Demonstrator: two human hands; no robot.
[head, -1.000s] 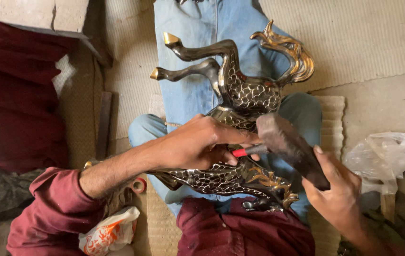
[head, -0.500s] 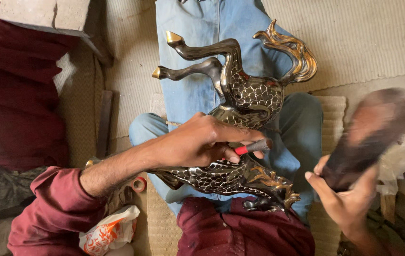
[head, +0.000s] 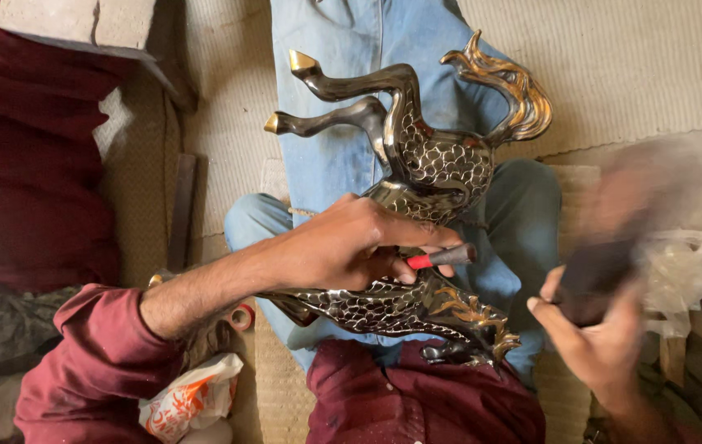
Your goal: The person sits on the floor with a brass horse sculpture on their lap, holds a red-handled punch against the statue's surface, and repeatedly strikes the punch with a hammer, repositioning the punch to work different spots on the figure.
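A dark metal horse figure (head: 429, 164) with gold hooves, tail and scale pattern lies across my lap on blue trousers. My left hand (head: 351, 247) rests on its body and grips a small chisel with a red band (head: 441, 257), tip pointing right against the metal. My right hand (head: 593, 337) is raised at the right, holding a dark hammer (head: 614, 247) that is blurred by motion. The hammer head is away from the chisel end.
A maroon cushion (head: 30, 164) and a grey block (head: 80, 20) lie at the left. A white and orange plastic bag (head: 191, 399) sits by my left elbow, a clear plastic bag (head: 684, 267) at the right. A woven mat (head: 630, 66) covers the floor.
The hammer was down on the chisel a second ago. My right hand has swung it up and to the right. The left hand and chisel stayed in place.
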